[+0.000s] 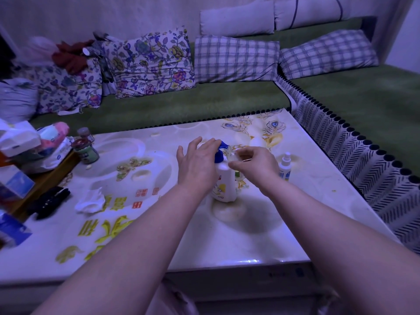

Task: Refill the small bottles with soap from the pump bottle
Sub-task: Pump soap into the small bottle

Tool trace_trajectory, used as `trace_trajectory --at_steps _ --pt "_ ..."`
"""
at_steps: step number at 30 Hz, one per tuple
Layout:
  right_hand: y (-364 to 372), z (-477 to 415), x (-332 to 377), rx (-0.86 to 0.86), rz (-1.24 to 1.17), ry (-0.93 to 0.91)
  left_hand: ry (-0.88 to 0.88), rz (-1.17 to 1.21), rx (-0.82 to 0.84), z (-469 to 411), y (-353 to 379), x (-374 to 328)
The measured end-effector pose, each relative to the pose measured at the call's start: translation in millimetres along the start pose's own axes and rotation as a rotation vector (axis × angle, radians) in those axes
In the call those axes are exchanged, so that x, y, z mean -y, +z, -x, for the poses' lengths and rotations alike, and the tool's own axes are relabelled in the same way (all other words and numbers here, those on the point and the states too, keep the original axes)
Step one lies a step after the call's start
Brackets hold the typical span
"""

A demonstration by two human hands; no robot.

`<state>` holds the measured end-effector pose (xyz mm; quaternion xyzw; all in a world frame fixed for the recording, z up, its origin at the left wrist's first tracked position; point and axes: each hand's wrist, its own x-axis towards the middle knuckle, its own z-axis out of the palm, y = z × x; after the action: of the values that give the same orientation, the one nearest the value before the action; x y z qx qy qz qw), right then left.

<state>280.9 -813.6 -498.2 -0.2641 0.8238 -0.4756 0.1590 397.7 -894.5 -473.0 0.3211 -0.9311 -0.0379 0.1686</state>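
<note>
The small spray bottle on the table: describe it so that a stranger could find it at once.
Start at the pale patterned table before the green sofa. Right of the right hand stands a small spray bottle. Unlike the blue-topped pump bottle, it is slim, pale-topped and untouched.

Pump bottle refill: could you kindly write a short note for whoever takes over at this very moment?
Left hand: fingers straight, pressing the blue head of the pump bottle, upright on the table.
Right hand: pinches a small clear bottle at the spout.
The spray bottle stands to the right, untouched.
Fill level cannot be seen; finish this one, probably the spray bottle next.
</note>
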Motion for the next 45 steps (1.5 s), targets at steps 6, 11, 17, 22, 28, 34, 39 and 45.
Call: trace_trajectory --at_steps 6,11,17,22,28,34,39,45 --pt "0.4 -0.5 0.0 -0.001 -0.018 0.002 -0.033 0.095 -0.041 -0.2 4.6 -1.7" --pt "-0.5 1.2 1.0 -0.002 -0.014 -0.002 -0.030 0.099 -0.050 -0.2 7.3 -0.4" --pt "-1.9 2.0 2.0 0.003 -0.004 0.002 -0.034 0.095 -0.059 2.6 7.2 -1.0" --pt "-2.7 1.1 -0.1 0.009 0.000 -0.010 -0.011 0.026 -0.047 2.9 10.3 0.6" --pt "-5.6 0.4 -1.9 0.021 0.070 -0.007 0.032 -0.037 -0.040 5.0 13.1 0.6" --pt "-7.0 -0.1 0.3 0.020 0.076 0.003 0.021 -0.016 -0.047 2.8 11.8 -3.1" --pt "-3.5 -0.1 -1.3 0.007 0.010 -0.014 0.000 0.066 -0.032 3.3 12.7 -4.5" --pt "0.2 0.4 0.2 0.012 -0.040 -0.013 -0.029 0.178 0.008 -2.4 5.0 2.9"
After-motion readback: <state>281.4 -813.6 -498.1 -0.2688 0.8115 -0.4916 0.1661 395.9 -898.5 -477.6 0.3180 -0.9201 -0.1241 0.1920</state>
